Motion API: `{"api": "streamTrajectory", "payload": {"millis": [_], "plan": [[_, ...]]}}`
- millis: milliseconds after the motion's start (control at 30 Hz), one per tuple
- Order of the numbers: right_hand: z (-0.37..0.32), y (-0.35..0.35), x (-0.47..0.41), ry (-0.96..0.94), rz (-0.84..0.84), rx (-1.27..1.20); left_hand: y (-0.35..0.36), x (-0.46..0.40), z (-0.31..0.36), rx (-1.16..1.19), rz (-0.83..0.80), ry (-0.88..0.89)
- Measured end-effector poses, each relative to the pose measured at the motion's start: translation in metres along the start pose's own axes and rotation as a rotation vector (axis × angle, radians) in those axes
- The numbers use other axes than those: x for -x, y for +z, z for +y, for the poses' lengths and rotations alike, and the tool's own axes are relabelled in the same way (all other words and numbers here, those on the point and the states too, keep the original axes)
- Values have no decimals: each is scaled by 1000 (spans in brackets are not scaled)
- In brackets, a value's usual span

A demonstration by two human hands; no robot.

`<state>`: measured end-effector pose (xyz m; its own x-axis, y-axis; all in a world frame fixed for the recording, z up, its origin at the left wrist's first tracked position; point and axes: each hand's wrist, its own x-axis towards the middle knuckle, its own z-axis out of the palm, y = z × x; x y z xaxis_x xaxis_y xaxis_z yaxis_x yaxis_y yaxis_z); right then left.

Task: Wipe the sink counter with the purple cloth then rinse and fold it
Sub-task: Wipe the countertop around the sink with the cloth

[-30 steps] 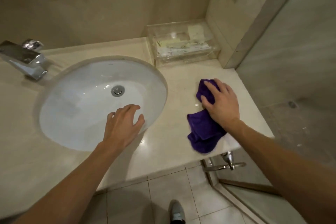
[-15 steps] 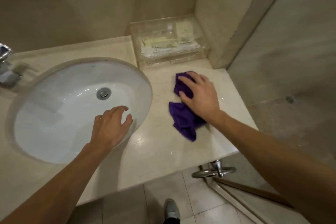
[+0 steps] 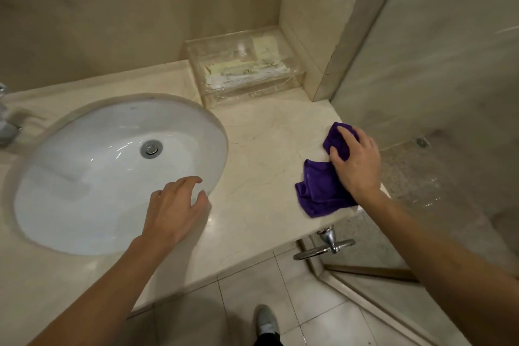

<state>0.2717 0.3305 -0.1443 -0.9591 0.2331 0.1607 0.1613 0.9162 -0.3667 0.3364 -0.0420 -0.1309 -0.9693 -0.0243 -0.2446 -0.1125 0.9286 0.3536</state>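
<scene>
The purple cloth (image 3: 320, 191) lies crumpled on the beige marble counter (image 3: 261, 154), near its right edge. My right hand (image 3: 356, 163) presses flat on top of the cloth, fingers curled into its upper folds. My left hand (image 3: 177, 208) hovers over the front rim of the white oval sink (image 3: 98, 166), fingers spread and holding nothing. The sink's metal drain (image 3: 151, 148) sits in the bowl's middle.
A clear acrylic box (image 3: 244, 70) with packets stands at the back right against the wall. Part of a chrome faucet (image 3: 5, 123) shows at the far left. A glass shower door (image 3: 438, 109) with a metal handle (image 3: 328, 244) borders the counter's right side.
My right hand slid the cloth toward the back left, then back out to the counter's right edge. My left hand stayed over the sink's front rim.
</scene>
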Motion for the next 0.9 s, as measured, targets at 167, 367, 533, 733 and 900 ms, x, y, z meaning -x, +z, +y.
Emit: {"api": "streamTrajectory", "payload": {"millis": [167,367,533,733,900], "plan": [[-13,7,-23,-67,-29,2,-1,10,-16,24,27,-15],[-73,34,-60,-118,-55,-17,-6,4,-41,-18,54,-58],[-102,41,-32,-298,-147,-43,-10,2,-47,-15,72,-108],[-102,34,40,-341,-142,-41,-18,19,-53,-38,26,-81],[-124,37,106,-250,-120,-40,-30,34,-77,-55,-3,-24]]}}
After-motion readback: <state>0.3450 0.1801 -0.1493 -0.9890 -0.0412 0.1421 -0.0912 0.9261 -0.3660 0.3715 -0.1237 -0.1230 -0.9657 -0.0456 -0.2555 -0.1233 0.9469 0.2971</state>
